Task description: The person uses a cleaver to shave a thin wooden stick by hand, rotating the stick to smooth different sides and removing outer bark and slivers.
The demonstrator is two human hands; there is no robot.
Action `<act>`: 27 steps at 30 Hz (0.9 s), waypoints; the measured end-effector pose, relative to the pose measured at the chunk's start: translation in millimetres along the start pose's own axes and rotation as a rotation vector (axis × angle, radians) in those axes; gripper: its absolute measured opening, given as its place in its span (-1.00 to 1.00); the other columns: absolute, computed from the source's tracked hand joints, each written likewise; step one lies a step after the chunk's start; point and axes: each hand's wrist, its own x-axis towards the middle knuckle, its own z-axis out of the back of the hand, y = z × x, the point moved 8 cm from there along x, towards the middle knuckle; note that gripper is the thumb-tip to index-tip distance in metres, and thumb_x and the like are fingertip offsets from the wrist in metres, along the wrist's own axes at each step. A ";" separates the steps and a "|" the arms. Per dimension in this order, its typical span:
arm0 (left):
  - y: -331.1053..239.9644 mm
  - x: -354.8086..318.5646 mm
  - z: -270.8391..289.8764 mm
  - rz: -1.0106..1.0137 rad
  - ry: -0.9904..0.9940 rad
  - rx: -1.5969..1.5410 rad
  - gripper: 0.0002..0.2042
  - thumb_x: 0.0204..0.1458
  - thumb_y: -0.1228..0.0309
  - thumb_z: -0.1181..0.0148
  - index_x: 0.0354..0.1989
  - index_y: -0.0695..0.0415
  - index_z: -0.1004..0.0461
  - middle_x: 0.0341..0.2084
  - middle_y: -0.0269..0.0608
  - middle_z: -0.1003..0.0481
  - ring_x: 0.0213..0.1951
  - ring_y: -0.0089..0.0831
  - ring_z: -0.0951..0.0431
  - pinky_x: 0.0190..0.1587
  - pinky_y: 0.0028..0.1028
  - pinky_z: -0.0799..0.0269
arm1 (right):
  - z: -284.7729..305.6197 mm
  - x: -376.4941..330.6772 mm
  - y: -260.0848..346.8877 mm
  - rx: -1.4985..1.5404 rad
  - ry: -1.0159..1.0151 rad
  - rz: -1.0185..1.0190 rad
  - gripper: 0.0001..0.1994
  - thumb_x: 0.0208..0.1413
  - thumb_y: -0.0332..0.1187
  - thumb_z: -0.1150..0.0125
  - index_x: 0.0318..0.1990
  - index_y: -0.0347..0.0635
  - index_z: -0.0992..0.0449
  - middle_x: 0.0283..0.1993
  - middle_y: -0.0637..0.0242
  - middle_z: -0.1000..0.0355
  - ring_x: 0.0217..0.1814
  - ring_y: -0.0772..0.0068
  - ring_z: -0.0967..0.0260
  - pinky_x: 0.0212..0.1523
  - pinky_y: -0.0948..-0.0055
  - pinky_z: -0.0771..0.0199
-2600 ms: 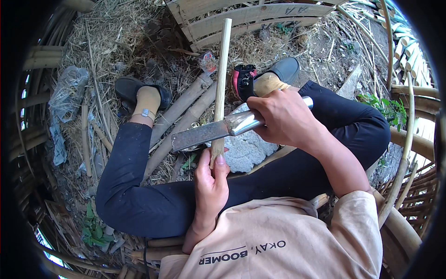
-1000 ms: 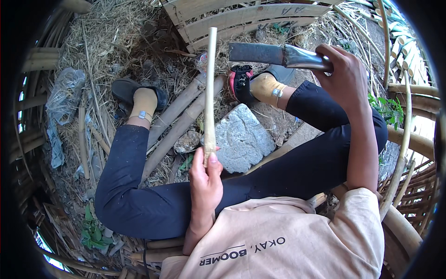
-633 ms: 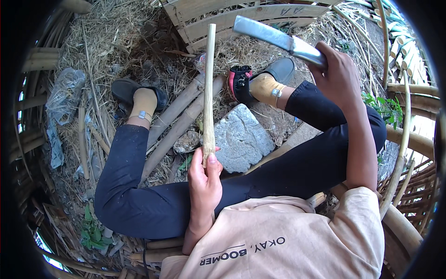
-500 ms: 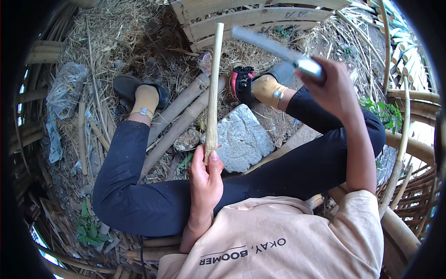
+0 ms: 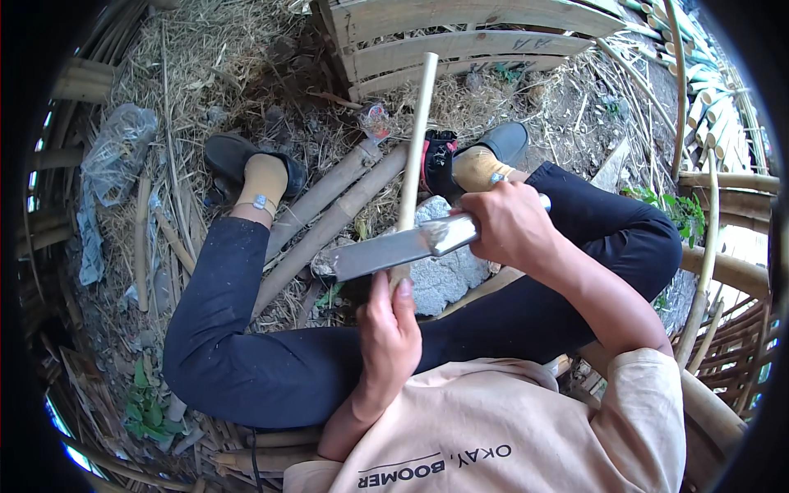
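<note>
My left hand (image 5: 389, 337) grips the lower end of a pale wooden stick (image 5: 418, 135), which slants up and a little to the right. In my right hand (image 5: 511, 223) is a broad-bladed machete (image 5: 374, 254), fingers wrapped around its handle. Its blade points left and lies across the stick's lower part, just above my left fingers. Whether the edge touches the wood I cannot tell. Behind the blade, a grey stone (image 5: 448, 283) rests on the ground between my legs, partly covered.
Two bamboo poles (image 5: 329, 209) lie between my feet. A slatted wooden crate (image 5: 460, 49) stands ahead. Left is a crumpled plastic bag (image 5: 121, 152); at the far right, cut bamboo lengths (image 5: 715, 115) are piled. Straw covers the ground, and a bamboo rail (image 5: 723, 267) runs by my right knee.
My right hand has brought the machete down and left, from raised at upper right to across the stick. The left hand and stick have shifted slightly right, and the stick leans more.
</note>
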 end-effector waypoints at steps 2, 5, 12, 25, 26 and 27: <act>2.8 -6.7 -6.8 0.026 0.050 0.006 -0.77 0.36 0.35 0.06 -0.24 0.29 -0.38 -0.63 -0.14 -0.41 -0.60 -0.41 -0.45 -0.50 -0.38 -0.33 | 9.4 1.7 -7.4 -0.084 -0.101 0.002 -0.91 -0.21 -0.40 -0.26 -0.48 -0.13 -0.63 -0.61 0.09 -0.50 -0.50 0.01 -0.55 -0.41 0.13 -0.57; 6.8 -13.6 -13.9 0.050 0.103 -0.030 -0.78 0.34 0.37 0.03 -0.27 0.29 -0.38 -0.64 -0.10 -0.45 -0.61 -0.32 -0.51 -0.51 -0.35 -0.36 | 26.1 22.3 -50.5 -0.067 -0.144 -0.204 -0.84 -0.06 -0.32 -0.28 -0.38 -0.17 -0.68 -0.50 0.01 -0.55 -0.47 0.01 -0.58 -0.35 0.14 -0.61; 3.4 -12.8 -14.9 0.016 0.139 -0.116 -0.79 0.34 0.38 0.03 -0.21 0.29 -0.43 -0.66 -0.20 -0.41 -0.62 -0.50 -0.44 -0.54 -0.42 -0.29 | 72.2 30.6 -89.2 0.000 -0.229 -0.337 -0.75 0.05 -0.26 -0.32 -0.34 -0.31 -0.63 -0.49 -0.10 -0.51 -0.34 -0.14 -0.54 -0.22 0.08 -0.54; 7.7 4.5 5.8 0.085 0.068 -0.380 -0.77 0.39 0.36 0.09 -0.21 0.28 -0.40 -0.65 -0.47 -0.21 -0.57 -0.72 -0.14 -0.52 -0.58 -0.08 | 18.5 18.1 1.5 0.071 0.027 0.000 -0.88 -0.21 -0.36 -0.31 -0.49 -0.19 -0.60 -0.54 0.05 -0.51 -0.44 -0.05 -0.53 -0.33 0.08 -0.54; 4.8 3.9 6.3 0.073 0.037 -0.293 -0.77 0.38 0.35 0.08 -0.23 0.28 -0.40 -0.66 -0.44 -0.22 -0.58 -0.71 -0.15 -0.53 -0.57 -0.08 | 22.5 22.4 -1.0 0.013 0.017 -0.004 -0.88 -0.24 -0.38 -0.30 -0.49 -0.19 -0.61 -0.54 0.04 -0.51 -0.44 -0.06 -0.53 -0.33 0.09 -0.54; 1.7 3.8 5.1 0.061 0.027 -0.267 -0.76 0.38 0.35 0.07 -0.23 0.28 -0.40 -0.67 -0.43 -0.23 -0.59 -0.70 -0.16 -0.54 -0.56 -0.09 | 26.5 26.3 -5.3 -0.046 0.007 -0.009 -0.88 -0.26 -0.39 -0.29 -0.49 -0.18 -0.61 -0.54 0.04 -0.51 -0.45 -0.06 -0.53 -0.34 0.09 -0.54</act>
